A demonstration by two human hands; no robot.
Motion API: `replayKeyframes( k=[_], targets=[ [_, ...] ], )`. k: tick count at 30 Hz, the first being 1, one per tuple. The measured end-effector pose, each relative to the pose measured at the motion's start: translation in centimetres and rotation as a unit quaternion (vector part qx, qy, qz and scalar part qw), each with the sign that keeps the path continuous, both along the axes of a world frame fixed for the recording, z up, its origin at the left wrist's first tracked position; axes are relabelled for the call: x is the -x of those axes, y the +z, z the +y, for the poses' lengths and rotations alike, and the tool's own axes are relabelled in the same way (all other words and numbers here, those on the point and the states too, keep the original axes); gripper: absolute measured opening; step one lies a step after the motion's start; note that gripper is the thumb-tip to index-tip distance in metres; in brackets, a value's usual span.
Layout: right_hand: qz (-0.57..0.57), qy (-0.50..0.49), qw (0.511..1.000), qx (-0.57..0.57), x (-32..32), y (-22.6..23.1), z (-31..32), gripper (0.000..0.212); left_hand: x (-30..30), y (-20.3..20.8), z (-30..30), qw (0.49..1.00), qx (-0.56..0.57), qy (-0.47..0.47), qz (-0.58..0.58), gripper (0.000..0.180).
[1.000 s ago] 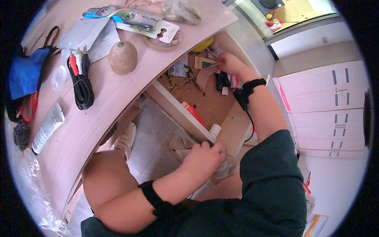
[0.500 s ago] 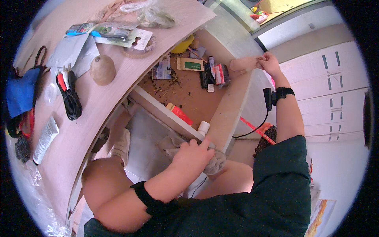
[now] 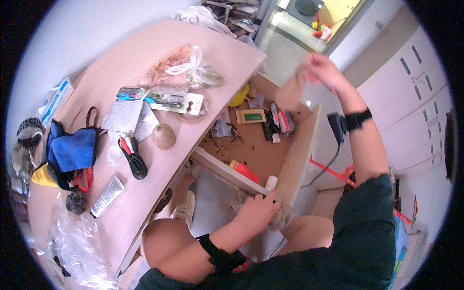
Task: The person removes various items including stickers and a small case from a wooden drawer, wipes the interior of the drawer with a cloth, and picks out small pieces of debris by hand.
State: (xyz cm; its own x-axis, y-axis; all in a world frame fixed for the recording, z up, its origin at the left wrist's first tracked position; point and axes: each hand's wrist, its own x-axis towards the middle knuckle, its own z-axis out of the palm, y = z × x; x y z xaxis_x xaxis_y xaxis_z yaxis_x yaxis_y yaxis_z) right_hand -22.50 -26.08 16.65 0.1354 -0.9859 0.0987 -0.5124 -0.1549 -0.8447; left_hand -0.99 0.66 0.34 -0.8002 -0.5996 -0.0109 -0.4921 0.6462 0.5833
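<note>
Beside the pulled-out drawer (image 3: 305,150), my right hand (image 3: 323,75) is raised past its far right corner, smeared by motion. From its pinched fingers hangs a sheer beige piece of fabric (image 3: 291,93), also blurred; its exact kind is unclear. My left hand (image 3: 260,211) is closed at the drawer's front right corner, over a fuzzy grey-beige cloth (image 3: 282,218) that hangs outside. Near those fingers a small white bottle (image 3: 271,182) lies inside the drawer. A red-and-yellow packet (image 3: 244,171) rests along the drawer's front wall.
The drawer also holds a beige-green packet (image 3: 251,116), a yellow object (image 3: 239,95) and dark debris. On the desk (image 3: 159,193) lie a coiled black cable (image 3: 134,162), a brown dome-shaped object (image 3: 164,137), a white tube (image 3: 108,195), a blue pouch (image 3: 72,147) and clear plastic (image 3: 79,246).
My right hand has lifted the beige fabric up and away from the drawer's side wall. My left hand keeps its place at the drawer corner. The view has shifted, showing more of the desk.
</note>
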Motion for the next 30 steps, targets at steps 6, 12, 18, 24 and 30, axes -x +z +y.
replayKeyframes(
  k=[6, 12, 18, 24, 30],
  targets=[
    [-0.018, 0.016, 0.993, 0.113, -7.2, 0.6, -2.1, 0.048, -0.7, -0.4, -0.4, 1.0, 0.019, 0.023, 0.002, 0.022],
    [0.362, 0.122, 0.924, 0.001, -5.4, -4.8, -2.0, 0.059, 0.0, -0.5, 0.2, 1.0, 0.018, 0.015, 0.017, 0.021],
    [0.448, 0.183, 0.867, -0.118, -4.0, -11.8, -3.0, 0.038, -1.5, -0.8, -0.2, 0.999, 0.02, 0.044, 0.009, 0.021],
    [0.523, 0.118, 0.819, -0.203, -1.1, -19.7, -4.1, 0.036, -0.4, -0.8, -0.2, 0.998, 0.035, 0.041, 0.015, 0.022],
    [0.56, 0.058, 0.819, -0.112, -5.7, -22.3, -1.9, 0.065, -0.3, -1.0, 0.2, 0.998, 0.036, 0.053, -0.006, 0.026]
  ],
)
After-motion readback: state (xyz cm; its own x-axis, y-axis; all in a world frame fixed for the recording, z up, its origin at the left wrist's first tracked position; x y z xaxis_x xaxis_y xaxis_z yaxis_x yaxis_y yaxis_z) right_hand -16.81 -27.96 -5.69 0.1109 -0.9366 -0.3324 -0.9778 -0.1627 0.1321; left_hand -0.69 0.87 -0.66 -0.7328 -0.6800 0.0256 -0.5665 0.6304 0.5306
